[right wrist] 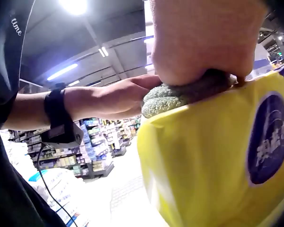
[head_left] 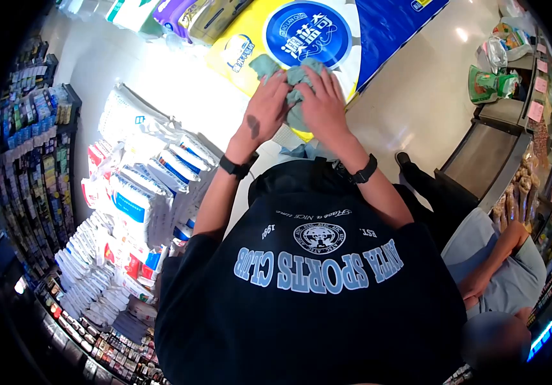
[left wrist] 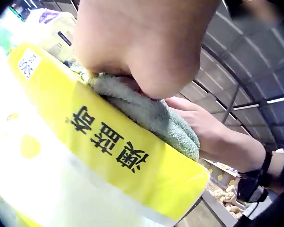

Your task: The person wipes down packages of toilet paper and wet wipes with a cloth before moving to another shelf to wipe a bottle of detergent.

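Largest: the pack (head_left: 388, 38), yellow, white and blue, below both hands. My left hand (head_left: 266, 110) and right hand (head_left: 321, 110), side by side, both clamped on the bunched cloth (head_left: 298, 76). Smallest: that cloth, grey-green, lying on the pack's yellow near end.

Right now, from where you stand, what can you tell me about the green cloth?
The cloth is pale grey-green, with a fuzzy surface that looks like towelling. It is bunched into soft, thick folds and rests on the big yellow, white and blue plastic-wrapped pack, near one edge. The fingers of the left hand and the right hand are on it, side by side. They hide part of it, so I cannot tell its full shape.
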Action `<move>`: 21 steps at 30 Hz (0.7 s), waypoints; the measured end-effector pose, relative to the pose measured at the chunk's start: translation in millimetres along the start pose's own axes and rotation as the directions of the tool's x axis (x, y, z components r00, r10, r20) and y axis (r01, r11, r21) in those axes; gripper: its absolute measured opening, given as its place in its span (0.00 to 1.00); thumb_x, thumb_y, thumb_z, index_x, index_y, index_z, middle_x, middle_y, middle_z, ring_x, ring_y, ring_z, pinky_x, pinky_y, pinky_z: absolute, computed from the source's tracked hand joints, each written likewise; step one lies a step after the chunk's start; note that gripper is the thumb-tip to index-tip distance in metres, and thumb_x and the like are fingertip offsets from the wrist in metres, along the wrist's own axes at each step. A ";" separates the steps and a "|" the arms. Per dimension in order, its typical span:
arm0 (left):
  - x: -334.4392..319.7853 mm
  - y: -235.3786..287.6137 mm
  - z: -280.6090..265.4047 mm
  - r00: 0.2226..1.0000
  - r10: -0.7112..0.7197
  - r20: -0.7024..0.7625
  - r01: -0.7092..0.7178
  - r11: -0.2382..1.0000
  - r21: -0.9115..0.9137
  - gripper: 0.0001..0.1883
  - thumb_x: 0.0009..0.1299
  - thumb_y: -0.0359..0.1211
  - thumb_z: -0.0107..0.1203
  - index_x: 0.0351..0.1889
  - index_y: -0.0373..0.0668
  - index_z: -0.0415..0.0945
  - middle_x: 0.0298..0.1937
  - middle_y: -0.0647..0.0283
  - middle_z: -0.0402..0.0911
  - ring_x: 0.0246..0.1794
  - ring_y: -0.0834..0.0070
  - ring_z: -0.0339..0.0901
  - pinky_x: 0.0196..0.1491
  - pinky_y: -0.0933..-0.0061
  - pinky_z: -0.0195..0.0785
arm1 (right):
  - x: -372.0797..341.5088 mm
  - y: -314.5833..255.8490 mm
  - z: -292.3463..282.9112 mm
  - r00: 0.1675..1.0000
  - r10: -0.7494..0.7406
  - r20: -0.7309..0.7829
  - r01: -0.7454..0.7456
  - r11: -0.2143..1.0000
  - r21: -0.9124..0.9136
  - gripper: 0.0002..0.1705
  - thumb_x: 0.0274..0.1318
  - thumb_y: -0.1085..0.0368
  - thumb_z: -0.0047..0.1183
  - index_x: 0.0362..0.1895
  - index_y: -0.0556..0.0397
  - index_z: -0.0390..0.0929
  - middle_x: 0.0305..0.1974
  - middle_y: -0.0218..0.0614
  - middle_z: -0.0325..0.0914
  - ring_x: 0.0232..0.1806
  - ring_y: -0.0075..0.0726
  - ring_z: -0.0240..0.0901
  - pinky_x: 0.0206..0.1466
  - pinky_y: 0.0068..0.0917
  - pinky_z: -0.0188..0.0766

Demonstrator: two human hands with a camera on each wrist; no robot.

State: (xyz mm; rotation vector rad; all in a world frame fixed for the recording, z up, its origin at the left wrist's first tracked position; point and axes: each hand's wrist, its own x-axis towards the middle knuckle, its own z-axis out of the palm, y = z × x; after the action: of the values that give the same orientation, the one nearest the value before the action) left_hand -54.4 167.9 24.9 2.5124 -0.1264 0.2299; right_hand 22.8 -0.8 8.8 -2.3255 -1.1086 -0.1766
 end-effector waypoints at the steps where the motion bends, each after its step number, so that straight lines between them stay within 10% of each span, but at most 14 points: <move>1: 6.8 5.8 5.8 1.000 0.018 0.014 -0.018 1.000 -0.011 0.20 0.67 0.29 0.64 0.56 0.38 0.71 0.70 0.44 0.70 0.75 0.45 0.63 0.76 0.42 0.54 | -4.8 7.5 -4.7 0.999 0.029 0.015 -0.028 1.000 -0.009 0.18 0.55 0.68 0.56 0.52 0.48 0.79 0.72 0.42 0.66 0.74 0.66 0.58 0.78 0.61 0.51; 21: 28.6 -55.4 -34.1 0.899 0.371 0.234 -0.331 0.924 -0.191 0.19 0.68 0.30 0.62 0.55 0.36 0.72 0.70 0.45 0.69 0.75 0.46 0.63 0.75 0.44 0.57 | 12.3 -78.4 30.9 0.885 0.451 -0.114 -0.464 0.872 -0.158 0.15 0.58 0.70 0.55 0.50 0.59 0.73 0.75 0.56 0.57 0.75 0.83 0.49 0.74 0.68 0.54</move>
State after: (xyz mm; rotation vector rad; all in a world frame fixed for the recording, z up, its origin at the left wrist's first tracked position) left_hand -23.1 231.6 26.4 2.3454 -0.6878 0.0222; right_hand -31.5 63.7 20.4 -2.6479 -0.4926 -0.1863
